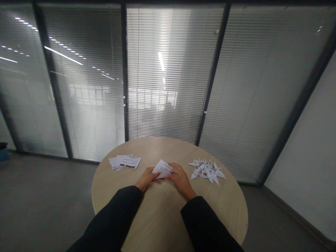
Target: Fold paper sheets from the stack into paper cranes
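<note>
A partly folded white sheet of printed paper point(162, 168) lies on the round wooden table point(157, 217) between my two hands. My left hand point(147, 177) pinches its left lower edge with closed fingers. My right hand point(180, 177) presses on its right side, fingers curled on the paper. Both arms wear dark sleeves.
A small stack of printed sheets point(125, 161) lies at the table's far left. A pile of several folded white paper figures point(207, 170) sits to the right of my right hand. Behind the table stand glass partitions with blinds point(168, 77); grey floor surrounds the table.
</note>
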{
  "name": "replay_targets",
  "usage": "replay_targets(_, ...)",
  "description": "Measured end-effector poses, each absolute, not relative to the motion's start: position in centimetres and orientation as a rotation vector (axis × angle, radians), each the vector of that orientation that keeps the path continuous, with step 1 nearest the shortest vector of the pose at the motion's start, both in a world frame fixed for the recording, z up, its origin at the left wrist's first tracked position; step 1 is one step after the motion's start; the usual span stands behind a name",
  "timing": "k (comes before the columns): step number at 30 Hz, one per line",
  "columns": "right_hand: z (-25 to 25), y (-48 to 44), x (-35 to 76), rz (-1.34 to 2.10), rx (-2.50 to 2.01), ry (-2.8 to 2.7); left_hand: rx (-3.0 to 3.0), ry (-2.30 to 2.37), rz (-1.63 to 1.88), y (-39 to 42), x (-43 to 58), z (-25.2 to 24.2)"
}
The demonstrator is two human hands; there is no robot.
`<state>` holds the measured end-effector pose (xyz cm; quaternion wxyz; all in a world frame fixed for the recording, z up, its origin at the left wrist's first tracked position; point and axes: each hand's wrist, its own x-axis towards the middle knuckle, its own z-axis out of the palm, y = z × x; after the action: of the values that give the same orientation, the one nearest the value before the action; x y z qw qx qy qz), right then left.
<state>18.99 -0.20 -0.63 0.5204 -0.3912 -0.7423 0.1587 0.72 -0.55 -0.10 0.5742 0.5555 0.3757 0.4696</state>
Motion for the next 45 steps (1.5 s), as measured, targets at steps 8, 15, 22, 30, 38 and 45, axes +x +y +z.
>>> replay_targets(8,0.4,-1.5,18.5,0.499,-1.099,-1.661,1.409,0.858,0.96,-0.9,1.0,0.1)
replay_targets(15,0.0,-1.3,18.6,0.588,-1.113,-1.63,1.436,0.882,0.91,-1.1,1.1,0.3)
replay_targets(22,0.2,-1.2,18.7,0.619,-1.034,-1.67,1.416,0.845,0.953,-0.9,1.1,-0.1)
replay_targets(30,-0.1,-1.0,18.9,0.578,-1.043,-1.683,1.408,0.773,1.063,-1.0,1.2,0.3)
replay_targets(38,-0.1,-0.9,18.8,0.565,-1.059,-1.686,1.43,0.849,1.089,-0.3,1.2,-0.3)
replay_targets(45,0.0,-1.1,18.8,0.556,-1.097,-1.676,1.464,0.866,1.088,-0.5,1.1,-0.1)
